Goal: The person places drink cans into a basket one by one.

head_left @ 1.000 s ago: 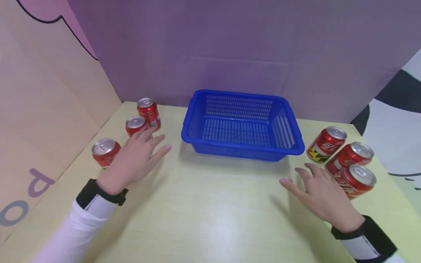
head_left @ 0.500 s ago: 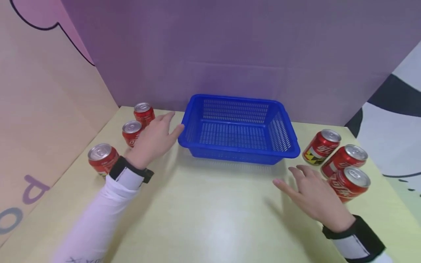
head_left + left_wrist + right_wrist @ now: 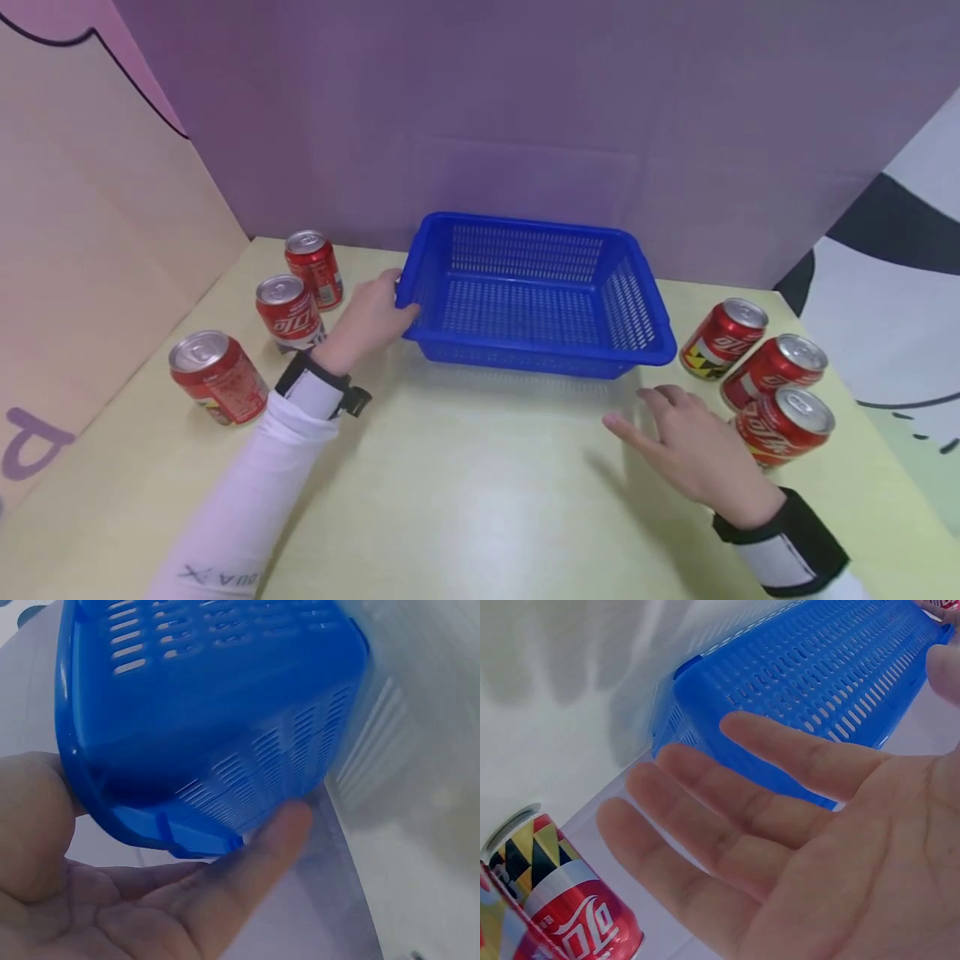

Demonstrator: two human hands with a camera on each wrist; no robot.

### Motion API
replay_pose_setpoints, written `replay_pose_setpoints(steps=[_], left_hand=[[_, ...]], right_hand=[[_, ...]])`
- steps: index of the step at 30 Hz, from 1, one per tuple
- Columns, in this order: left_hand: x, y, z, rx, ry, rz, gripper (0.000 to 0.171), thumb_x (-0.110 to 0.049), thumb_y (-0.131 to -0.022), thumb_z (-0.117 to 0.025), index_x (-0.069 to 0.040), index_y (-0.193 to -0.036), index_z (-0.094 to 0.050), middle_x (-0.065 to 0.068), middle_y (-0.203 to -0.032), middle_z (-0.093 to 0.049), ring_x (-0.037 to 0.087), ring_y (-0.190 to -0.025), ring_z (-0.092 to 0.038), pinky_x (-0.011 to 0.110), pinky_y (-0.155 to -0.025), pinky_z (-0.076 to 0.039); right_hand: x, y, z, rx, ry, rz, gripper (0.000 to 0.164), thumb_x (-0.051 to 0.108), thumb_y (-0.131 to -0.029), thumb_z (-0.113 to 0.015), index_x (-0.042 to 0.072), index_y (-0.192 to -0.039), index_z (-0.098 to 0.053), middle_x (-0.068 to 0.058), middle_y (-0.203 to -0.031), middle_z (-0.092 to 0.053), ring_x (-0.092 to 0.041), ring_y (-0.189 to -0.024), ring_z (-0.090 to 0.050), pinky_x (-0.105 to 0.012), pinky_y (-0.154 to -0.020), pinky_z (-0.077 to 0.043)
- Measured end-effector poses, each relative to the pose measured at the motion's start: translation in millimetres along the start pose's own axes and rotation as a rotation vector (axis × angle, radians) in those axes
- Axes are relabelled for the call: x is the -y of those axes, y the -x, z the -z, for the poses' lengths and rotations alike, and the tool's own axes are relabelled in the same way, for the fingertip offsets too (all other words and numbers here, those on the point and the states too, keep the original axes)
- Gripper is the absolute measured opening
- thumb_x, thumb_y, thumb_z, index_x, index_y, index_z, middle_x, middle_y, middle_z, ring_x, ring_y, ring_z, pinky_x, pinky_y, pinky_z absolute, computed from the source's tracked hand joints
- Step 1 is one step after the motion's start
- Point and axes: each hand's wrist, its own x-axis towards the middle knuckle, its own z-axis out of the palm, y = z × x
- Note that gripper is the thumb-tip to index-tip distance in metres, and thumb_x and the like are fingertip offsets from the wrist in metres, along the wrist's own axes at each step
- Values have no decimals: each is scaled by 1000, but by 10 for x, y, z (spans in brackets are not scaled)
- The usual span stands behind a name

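A blue plastic basket (image 3: 517, 350) with slotted walls stands upright against the back wall, holding nothing. At its left end my left hand (image 3: 372, 317) grips the rim, the thumb on one side and the fingers on the other; the left wrist view shows the rim (image 3: 75, 761) between them. My right hand (image 3: 705, 454) hovers over the table in front of the basket's right corner, fingers spread and slightly bent. In the right wrist view its palm (image 3: 855, 862) holds nothing. Beside it stand red soda cans: a rear can (image 3: 723, 337), a middle can (image 3: 774, 372) and a front can (image 3: 783, 427).
Three more red cans line the table's left side: a front can (image 3: 219, 379), a middle can (image 3: 291, 310) and a rear can (image 3: 315, 268). A purple wall (image 3: 525, 100) closes off the back, and a pale panel (image 3: 97, 208) rises on the left.
My left hand has moved right, past the left cans, and now holds the basket's left rim. The right hand has hardly moved. The view has shifted slightly.
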Motion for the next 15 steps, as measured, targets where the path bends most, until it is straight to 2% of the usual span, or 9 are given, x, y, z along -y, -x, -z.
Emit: replay_pose_setpoints(steps=[7,12,15], left_hand=[[-31,-36,-28,16,-14,-50,46,-3,-91,-55,11,-133,-44,26,-110,-62,34,-85,-62,41,-66,-53],[-73,-16,3,37,-31,-79,38,2,-87,-54,10,-125,-50,23,-99,-64,30,-74,-63,37,-58,-52],[-78,-32,14,48,-40,-85,38,3,-87,-54,10,-124,-51,23,-98,-64,30,-73,-63,36,-57,-51]], right_hand=[[54,-17,43,66,23,15,88,72,-91,-40,-5,-129,-60,-29,-118,-61,-46,-102,-60,-59,-72,-53],[28,-16,115,58,35,49,81,69,-92,-44,-3,-125,-63,-26,-118,-62,-43,-103,-61,-58,-77,-52],[-7,-30,189,45,35,33,85,72,-91,-42,-2,-124,-64,-26,-120,-61,-43,-105,-60,-58,-78,-52]])
